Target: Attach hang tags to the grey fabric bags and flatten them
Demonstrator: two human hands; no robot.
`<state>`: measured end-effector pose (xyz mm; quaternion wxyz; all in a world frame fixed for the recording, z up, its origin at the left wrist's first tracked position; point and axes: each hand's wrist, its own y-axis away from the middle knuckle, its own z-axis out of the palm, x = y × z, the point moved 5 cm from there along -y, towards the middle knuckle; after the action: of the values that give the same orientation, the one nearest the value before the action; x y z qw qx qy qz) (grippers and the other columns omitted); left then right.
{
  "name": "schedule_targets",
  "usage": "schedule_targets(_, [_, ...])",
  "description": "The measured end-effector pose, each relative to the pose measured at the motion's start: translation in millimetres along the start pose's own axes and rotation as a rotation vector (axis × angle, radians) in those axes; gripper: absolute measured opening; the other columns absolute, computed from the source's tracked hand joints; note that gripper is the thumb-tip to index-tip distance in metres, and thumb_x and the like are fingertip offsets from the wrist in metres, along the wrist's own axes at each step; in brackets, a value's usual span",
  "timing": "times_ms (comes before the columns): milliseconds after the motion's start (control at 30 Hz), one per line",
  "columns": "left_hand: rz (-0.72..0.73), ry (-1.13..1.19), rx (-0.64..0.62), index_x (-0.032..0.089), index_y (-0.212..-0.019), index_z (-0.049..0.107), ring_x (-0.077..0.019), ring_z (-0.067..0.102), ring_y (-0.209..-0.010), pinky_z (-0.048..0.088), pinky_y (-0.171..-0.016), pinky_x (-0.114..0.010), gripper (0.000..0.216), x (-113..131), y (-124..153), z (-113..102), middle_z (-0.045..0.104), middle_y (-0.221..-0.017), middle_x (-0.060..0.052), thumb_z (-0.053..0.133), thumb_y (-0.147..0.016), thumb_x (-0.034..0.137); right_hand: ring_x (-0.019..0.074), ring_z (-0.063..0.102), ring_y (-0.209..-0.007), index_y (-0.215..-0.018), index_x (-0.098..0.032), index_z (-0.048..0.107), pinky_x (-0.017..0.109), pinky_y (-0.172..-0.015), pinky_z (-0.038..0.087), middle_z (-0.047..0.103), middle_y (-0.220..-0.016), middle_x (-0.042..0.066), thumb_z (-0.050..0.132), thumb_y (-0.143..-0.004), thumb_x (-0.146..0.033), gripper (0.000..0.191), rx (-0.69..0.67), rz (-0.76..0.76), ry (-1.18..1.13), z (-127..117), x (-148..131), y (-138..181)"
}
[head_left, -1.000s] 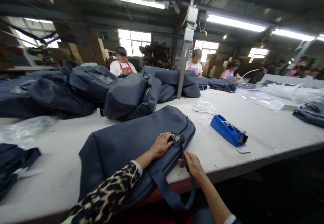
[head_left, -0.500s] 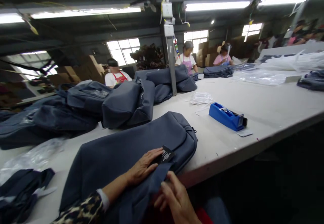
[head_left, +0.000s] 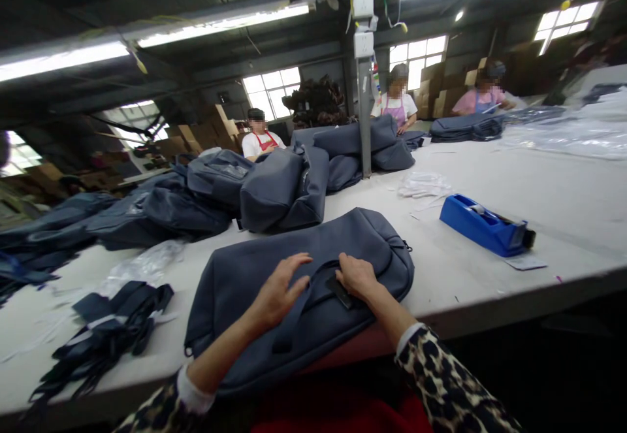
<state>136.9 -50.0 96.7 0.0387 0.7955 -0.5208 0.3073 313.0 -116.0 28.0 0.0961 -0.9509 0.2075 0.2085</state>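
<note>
A dark blue-grey bag (head_left: 323,322) lies on its side along the front of the white table. Across its upper face runs a strap handle (head_left: 300,302) of the same colour, raised in a loop. My right hand (head_left: 357,276) has its fingers closed on the strap's right part. Beneath that hand, a black tag (head_left: 339,292) rests against the bag, partly covered. My left hand (head_left: 279,292) is over the left side of the strap, with thumb and fingers apart and nothing in them.
A blue tape dispenser (head_left: 484,224) stands right of the bag, near white strips (head_left: 424,185). Bundled dark straps (head_left: 112,328) and clear plastic (head_left: 147,266) lie left. More bags (head_left: 272,191) are heaped behind, by a metal post (head_left: 365,119). Several people work beyond the table.
My right hand has moved up from the bag's front edge onto the strap. My left hand has lifted off the tag and opened. The strap now arches over the bag, and the view has shifted left.
</note>
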Motion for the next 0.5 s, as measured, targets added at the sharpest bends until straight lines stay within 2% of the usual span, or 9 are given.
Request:
schedule_targets(67, [0.125, -0.118, -0.201, 0.028, -0.148, 0.036, -0.0262, 0.036, -0.141, 0.03, -0.116, -0.047, 0.066, 33.7, 17.6, 39.3, 0.037, -0.154, -0.008, 0.057, -0.086, 0.04, 0.0275, 0.066, -0.097, -0.109, -0.017, 0.056, 0.038, -0.081, 0.045, 0.068, -0.107, 0.015, 0.056, -0.089, -0.028, 0.022, -0.008, 0.018, -0.029, 2.5, 3.0, -4.4])
schedule_targets(100, [0.137, -0.202, -0.278, 0.03, -0.152, 0.027, -0.0301, 0.03, -0.144, 0.029, -0.115, -0.053, 0.082, 44.0, 25.5, 60.6, 0.029, -0.158, -0.008, 0.065, -0.08, 0.041, 0.0268, 0.066, -0.095, -0.105, -0.018, 0.058, 0.037, -0.08, 0.046, 0.069, -0.103, 0.014, 0.058, -0.088, -0.026, 0.019, -0.008, 0.024, -0.053, 2.3, 5.0, -6.3])
schedule_targets(167, [0.076, -0.369, -0.314, 0.03, -0.155, 0.013, -0.0358, 0.019, -0.147, 0.024, -0.113, -0.063, 0.103, 48.8, 35.9, 94.2, 0.017, -0.162, -0.009, 0.073, -0.071, 0.033, 0.0246, 0.067, -0.09, -0.095, -0.02, 0.061, 0.035, -0.078, 0.047, 0.071, -0.095, 0.01, 0.061, -0.084, -0.023, 0.011, 0.014, 0.021, -0.126, -2.3, 9.0, -7.8])
schedule_targets(233, [-0.006, -0.475, -0.275, 0.026, -0.156, 0.01, -0.0362, 0.012, -0.148, 0.02, -0.114, -0.064, 0.107, 39.2, 39.1, 111.5, 0.012, -0.162, -0.01, 0.071, -0.067, 0.02, 0.0209, 0.067, -0.085, -0.087, -0.021, 0.062, 0.031, -0.076, 0.047, 0.071, -0.087, 0.005, 0.062, -0.083, -0.022, 0.003, 0.075, -0.01, -0.232, -13.5, 12.1, -2.9])
schedule_targets(300, [-0.04, -0.467, -0.257, 0.022, -0.155, 0.015, -0.0324, 0.015, -0.148, 0.021, -0.117, -0.057, 0.101, 24.9, 36.0, 113.2, 0.014, -0.162, -0.009, 0.063, -0.067, 0.011, 0.0166, 0.065, -0.083, -0.087, -0.022, 0.063, 0.027, -0.075, 0.047, 0.07, -0.088, 0.002, 0.06, -0.085, -0.024, 0.004, 0.181, -0.05, -0.359, -29.7, 15.4, 11.5])
schedule_targets(367, [-0.037, -0.345, -0.26, 0.02, -0.154, 0.023, -0.0265, 0.024, -0.147, 0.024, -0.119, -0.048, 0.091, 13.9, 27.2, 102.1, 0.023, -0.16, -0.007, 0.055, -0.07, 0.008, 0.014, 0.064, -0.083, -0.096, -0.023, 0.062, 0.024, -0.075, 0.048, 0.069, -0.094, 0.001, 0.052, -0.091, -0.029, 0.012, 0.318, -0.063, -0.485, -45.5, 22.4, 35.2])
schedule_targets(433, [-0.03, -0.166, -0.263, 0.021, -0.151, 0.034, -0.0214, 0.036, -0.142, 0.027, -0.119, -0.04, 0.075, 8.8, 14.6, 84.4, 0.038, -0.154, -0.005, 0.049, -0.078, 0.011, 0.0143, 0.064, -0.084, -0.107, -0.021, 0.057, 0.025, -0.075, 0.049, 0.067, -0.099, 0.004, 0.039, -0.098, -0.036, 0.025, 0.461, -0.029, -0.589, -54.7, 36.1, 64.9])
schedule_targets(500, [-0.042, -0.003, -0.262, 0.02, -0.145, 0.045, -0.0213, 0.045, -0.136, 0.029, -0.118, -0.038, 0.06, 8.1, 1.2, 67.3, 0.052, -0.144, -0.005, 0.045, -0.085, 0.019, 0.0156, 0.063, -0.081, -0.111, -0.02, 0.054, 0.027, -0.074, 0.051, 0.065, -0.095, 0.005, 0.035, -0.098, -0.045, 0.034, 0.592, 0.086, -0.768, -52.1, 58.2, 95.0])
